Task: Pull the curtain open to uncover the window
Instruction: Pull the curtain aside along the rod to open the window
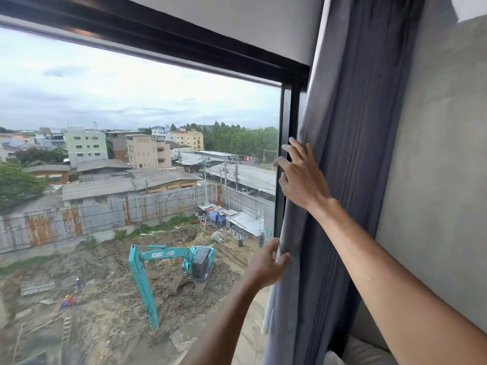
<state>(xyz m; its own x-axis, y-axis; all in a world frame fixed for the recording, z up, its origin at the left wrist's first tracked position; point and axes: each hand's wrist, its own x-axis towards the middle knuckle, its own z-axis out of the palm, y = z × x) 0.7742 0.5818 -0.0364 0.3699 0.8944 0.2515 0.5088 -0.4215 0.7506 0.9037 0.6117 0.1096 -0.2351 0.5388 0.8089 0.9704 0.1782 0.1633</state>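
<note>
A grey-blue curtain (350,154) hangs bunched in folds at the right side of the window (131,106), beside the black frame (286,154). My left hand (266,264) grips the curtain's leading edge low down, thumb and fingers pinched around the fabric. My right hand (300,177) is higher up on the same edge, fingers spread and pressed against the cloth, some tucked behind it. The glass is uncovered and shows a construction site with a teal excavator outside.
A grey textured wall (434,154) stands right behind the curtain. The black top frame of the window (158,40) runs diagonally overhead. A pale cushion or bedding corner (366,354) lies at the bottom right.
</note>
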